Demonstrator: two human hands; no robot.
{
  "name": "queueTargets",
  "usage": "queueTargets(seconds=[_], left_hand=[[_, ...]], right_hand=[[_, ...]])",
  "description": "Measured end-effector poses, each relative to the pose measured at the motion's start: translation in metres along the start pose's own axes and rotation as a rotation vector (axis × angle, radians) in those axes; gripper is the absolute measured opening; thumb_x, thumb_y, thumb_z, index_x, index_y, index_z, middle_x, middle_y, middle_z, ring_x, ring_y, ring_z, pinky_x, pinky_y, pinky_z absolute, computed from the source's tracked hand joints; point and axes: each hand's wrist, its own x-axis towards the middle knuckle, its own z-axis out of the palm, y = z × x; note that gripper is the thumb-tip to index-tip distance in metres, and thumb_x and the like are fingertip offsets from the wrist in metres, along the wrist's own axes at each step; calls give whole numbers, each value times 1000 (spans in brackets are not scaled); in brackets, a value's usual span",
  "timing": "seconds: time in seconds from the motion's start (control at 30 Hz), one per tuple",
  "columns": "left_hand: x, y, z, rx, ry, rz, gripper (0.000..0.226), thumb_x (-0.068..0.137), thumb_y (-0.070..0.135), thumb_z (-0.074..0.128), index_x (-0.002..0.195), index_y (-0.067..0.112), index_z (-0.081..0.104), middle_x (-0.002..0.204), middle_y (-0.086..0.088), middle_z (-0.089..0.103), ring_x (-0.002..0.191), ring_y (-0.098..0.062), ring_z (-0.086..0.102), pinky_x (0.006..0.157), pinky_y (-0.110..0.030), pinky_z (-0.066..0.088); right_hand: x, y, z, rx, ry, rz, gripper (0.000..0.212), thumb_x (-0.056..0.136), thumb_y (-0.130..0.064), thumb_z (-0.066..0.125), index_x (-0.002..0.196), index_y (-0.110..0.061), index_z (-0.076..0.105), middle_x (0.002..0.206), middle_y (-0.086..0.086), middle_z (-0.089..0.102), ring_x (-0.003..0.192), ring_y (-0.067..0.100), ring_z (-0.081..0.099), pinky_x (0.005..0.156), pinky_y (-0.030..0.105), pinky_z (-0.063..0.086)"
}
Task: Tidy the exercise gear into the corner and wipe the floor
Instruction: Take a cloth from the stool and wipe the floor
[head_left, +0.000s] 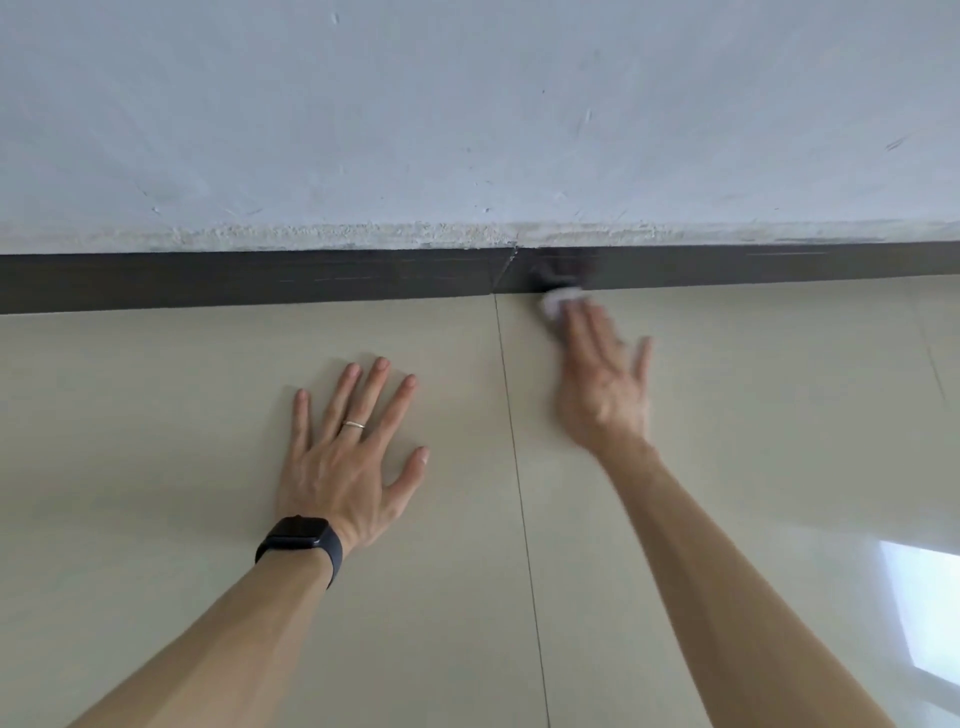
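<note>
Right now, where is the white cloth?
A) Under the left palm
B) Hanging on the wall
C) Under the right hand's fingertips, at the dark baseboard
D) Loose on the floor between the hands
C: the white cloth, though blurred, shows under the outstretched fingers of the right hand, where the floor meets the dark baseboard. The left hand lies flat on bare floor tile.

Your left hand (343, 457) lies flat on the floor (156, 415), left of the tile joint (521, 509); your right hand (602, 384), right of it, presses a cloth (557, 304) at the skirting's (260, 283) foot.
</note>
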Motion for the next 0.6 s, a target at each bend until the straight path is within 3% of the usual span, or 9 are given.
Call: queueTargets(seconds=[0.07, 0.13, 0.17, 0.23, 0.4, 0.43, 0.5, 0.6], left_hand=[[1, 0, 0, 8, -1, 1, 72, 93, 64, 26, 158, 38, 9, 167, 8, -2, 154, -18, 2, 122, -57, 4], [1, 0, -1, 10, 3, 8, 72, 93, 64, 26, 158, 38, 10, 167, 8, -1, 154, -18, 2, 122, -57, 4], [1, -1, -1, 9, 1, 9, 72, 93, 64, 27, 158, 38, 10, 167, 7, -1, 154, -18, 2, 122, -57, 4], [1, -2, -2, 5, -2, 13, 72, 93, 63, 28, 158, 38, 11, 167, 7, 0, 154, -18, 2, 121, -58, 5], [2, -3, -1, -8, 22, 28, 70, 94, 62, 28, 158, 36, 16, 167, 7, 3, 154, -17, 4, 121, -58, 6], [2, -3, -1, -10, 28, 33, 69, 95, 61, 27, 158, 35, 16, 167, 7, 3, 154, -16, 2, 121, -58, 6], [1, -4, 0, -20, 35, 33, 68, 95, 59, 26, 158, 35, 12, 167, 8, 1, 154, -16, -1, 121, -58, 5], [2, -6, 1, -33, 46, 32, 68, 96, 58, 25, 158, 35, 11, 167, 7, 1, 154, -16, -1, 122, -57, 3]], right_hand=[[15, 17, -11, 88, 50, 384, 72, 92, -11, 37, 159, -27, 14, 167, -6, 10, 153, 12, 8, 119, 62, -1], [24, 2, -10, 147, 82, 561, 67, 95, -16, 30, 159, -22, 13, 168, -2, 8, 154, 15, 6, 120, 62, 1], [24, -14, -7, 157, 98, 554, 67, 94, -19, 27, 159, -20, 15, 167, 0, 9, 154, 17, 7, 120, 62, 4], [9, -46, 3, 148, 88, 365, 69, 89, -22, 25, 158, -19, 21, 167, 2, 13, 153, 21, 13, 118, 62, 8], [-38, -80, 10, -22, -224, -449, 69, 93, -27, 29, 159, -32, 12, 167, -11, 4, 153, 9, 5, 120, 55, 0], [-33, -70, 5, -84, -218, -477, 73, 91, -21, 33, 159, -34, 10, 167, -12, 4, 153, 8, 6, 120, 54, -4], [-25, -42, -1, -110, -195, -328, 81, 87, -8, 37, 158, -35, 9, 167, -12, 6, 153, 9, 8, 120, 56, -8], [-51, -18, -3, 31, -72, -75, 73, 93, -5, 39, 158, -30, 18, 166, -8, 14, 153, 16, 12, 119, 65, 6]])
